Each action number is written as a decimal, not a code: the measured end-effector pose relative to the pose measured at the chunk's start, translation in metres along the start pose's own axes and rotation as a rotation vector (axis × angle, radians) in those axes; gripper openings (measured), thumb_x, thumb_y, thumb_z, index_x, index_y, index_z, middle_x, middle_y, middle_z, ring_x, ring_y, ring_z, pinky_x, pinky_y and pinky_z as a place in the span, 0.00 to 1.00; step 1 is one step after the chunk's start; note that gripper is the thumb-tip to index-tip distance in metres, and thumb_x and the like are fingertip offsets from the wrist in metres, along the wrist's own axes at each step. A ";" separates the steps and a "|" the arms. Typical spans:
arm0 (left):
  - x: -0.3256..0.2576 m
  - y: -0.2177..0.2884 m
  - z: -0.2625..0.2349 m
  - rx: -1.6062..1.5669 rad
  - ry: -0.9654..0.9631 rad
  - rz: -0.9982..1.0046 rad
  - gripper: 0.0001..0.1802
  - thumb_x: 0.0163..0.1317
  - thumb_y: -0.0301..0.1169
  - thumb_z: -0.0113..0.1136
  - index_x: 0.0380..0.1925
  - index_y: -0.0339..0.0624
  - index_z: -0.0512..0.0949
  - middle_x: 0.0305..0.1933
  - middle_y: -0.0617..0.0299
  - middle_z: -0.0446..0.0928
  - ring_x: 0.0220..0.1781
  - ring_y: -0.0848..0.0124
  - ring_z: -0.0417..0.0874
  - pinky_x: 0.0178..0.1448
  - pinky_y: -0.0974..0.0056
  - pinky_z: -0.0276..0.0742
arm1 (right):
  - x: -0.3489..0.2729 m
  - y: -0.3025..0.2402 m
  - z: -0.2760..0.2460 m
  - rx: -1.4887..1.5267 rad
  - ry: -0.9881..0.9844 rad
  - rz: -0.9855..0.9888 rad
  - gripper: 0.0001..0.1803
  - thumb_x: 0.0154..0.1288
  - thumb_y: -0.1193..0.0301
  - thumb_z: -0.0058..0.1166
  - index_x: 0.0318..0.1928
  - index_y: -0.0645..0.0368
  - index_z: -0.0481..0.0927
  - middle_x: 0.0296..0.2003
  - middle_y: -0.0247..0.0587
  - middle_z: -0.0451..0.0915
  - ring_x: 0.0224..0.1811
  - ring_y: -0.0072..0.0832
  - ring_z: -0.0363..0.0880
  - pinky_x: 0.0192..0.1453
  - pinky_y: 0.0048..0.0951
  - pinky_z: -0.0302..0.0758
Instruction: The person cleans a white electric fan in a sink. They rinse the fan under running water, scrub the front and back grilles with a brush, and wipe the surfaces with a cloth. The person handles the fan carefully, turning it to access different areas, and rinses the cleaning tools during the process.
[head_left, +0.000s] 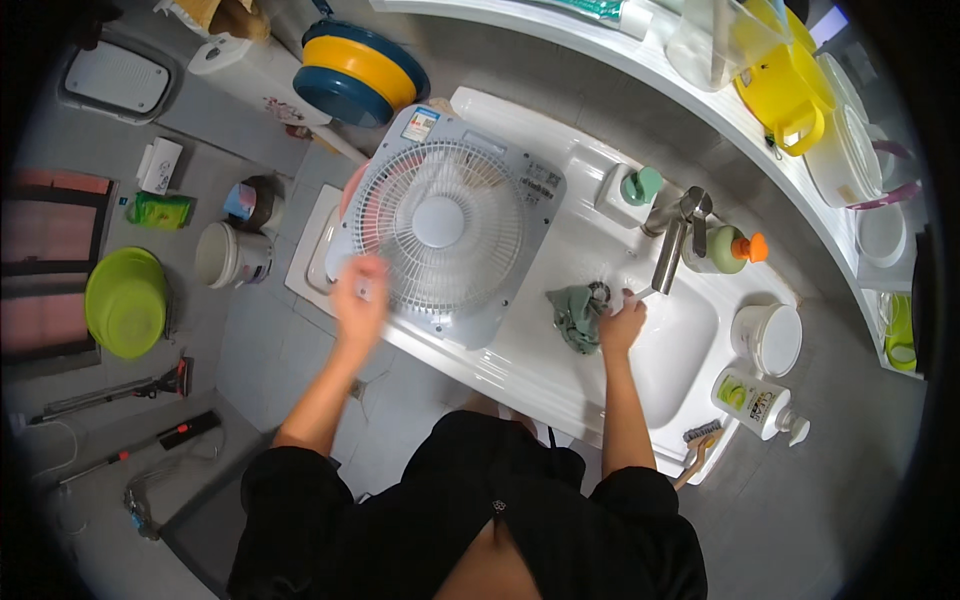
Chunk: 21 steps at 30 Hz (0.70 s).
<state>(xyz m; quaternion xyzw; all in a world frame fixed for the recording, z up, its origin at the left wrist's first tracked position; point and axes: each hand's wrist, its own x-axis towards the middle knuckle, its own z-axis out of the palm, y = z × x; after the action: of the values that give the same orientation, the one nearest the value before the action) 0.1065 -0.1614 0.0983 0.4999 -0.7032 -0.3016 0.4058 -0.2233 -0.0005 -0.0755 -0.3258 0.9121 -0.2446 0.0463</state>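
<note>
A white box fan (440, 225) lies face-up on the left part of a white sink counter (560, 365). My left hand (360, 295) is blurred at the fan's lower left edge, fingers curled, seemingly on a small pale object I cannot make out. My right hand (622, 320) rests at the basin's left rim, holding a thin white stick-like tool, right beside a crumpled grey-green cloth (577, 315). The metal tap (675, 240) stands just behind this hand.
Soap dispenser (640, 185), orange-capped bottle (735, 250), white tub (768, 338), pump bottle (755, 402) and brush (698, 450) ring the basin. Yellow jug (785, 95) on the shelf. Floor left: green basin (125, 300), white bucket (225, 255), blue-yellow basins (355, 72), long-handled tools (120, 385).
</note>
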 end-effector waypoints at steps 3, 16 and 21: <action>-0.054 0.047 0.075 -0.197 -0.756 0.052 0.10 0.53 0.22 0.53 0.37 0.37 0.74 0.37 0.56 0.75 0.37 0.68 0.76 0.45 0.67 0.71 | 0.000 0.067 0.032 0.071 -0.334 0.030 0.22 0.47 0.71 0.55 0.47 0.58 0.74 0.34 0.53 0.75 0.40 0.46 0.73 0.47 0.39 0.70; -0.068 -0.048 0.284 -0.216 -0.955 -0.251 0.16 0.42 0.29 0.62 0.34 0.39 0.74 0.29 0.56 0.77 0.28 0.68 0.79 0.33 0.66 0.74 | 0.030 0.019 -0.115 0.858 -0.477 0.330 0.11 0.55 0.71 0.57 0.38 0.60 0.76 0.22 0.29 0.74 0.26 0.17 0.69 0.31 0.19 0.67; -0.048 -0.035 0.292 0.051 -0.633 0.050 0.10 0.46 0.31 0.58 0.31 0.40 0.76 0.34 0.56 0.77 0.35 0.61 0.78 0.41 0.58 0.71 | 0.024 0.088 -0.072 0.126 -0.290 0.138 0.26 0.50 0.68 0.60 0.52 0.55 0.70 0.41 0.50 0.72 0.42 0.36 0.71 0.45 0.31 0.71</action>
<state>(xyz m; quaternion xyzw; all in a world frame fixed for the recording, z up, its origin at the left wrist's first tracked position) -0.1238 -0.1218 -0.0867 0.3740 -0.8139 -0.4142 0.1615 -0.3098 0.0738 -0.0522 -0.2907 0.8989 -0.2482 0.2145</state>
